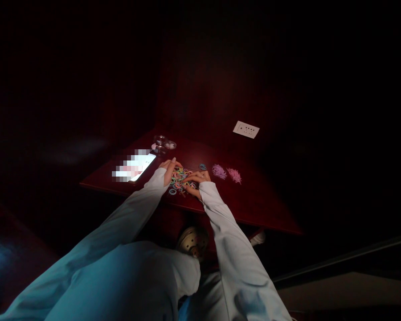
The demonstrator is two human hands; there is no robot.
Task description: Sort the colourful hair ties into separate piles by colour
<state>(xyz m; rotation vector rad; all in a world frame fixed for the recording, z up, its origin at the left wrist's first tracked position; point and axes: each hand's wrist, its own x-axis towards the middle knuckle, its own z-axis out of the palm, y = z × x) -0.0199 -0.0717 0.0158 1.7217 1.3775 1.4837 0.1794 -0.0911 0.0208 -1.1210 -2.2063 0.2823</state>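
Note:
A heap of small multicoloured hair ties (177,182) lies near the front edge of the dark red table. My left hand (169,169) rests against the heap's left and far side, its fingers stretched out. From the right, my right hand (198,179) reaches into the heap with thumb and fingers apart, the tips among the hair ties. I see nothing held clear of the heap. Beyond my right hand sit a small teal bunch (202,166), a purple bunch (219,171) and a pink bunch (234,175) of similar bands.
A lit phone (143,166) lies at the table's left, its screen partly blurred. Behind it stands a clear jar (160,141) with a round lid (170,145) beside it. A white socket plate (246,129) is on the wall. The table's front edge (254,224) runs above my legs.

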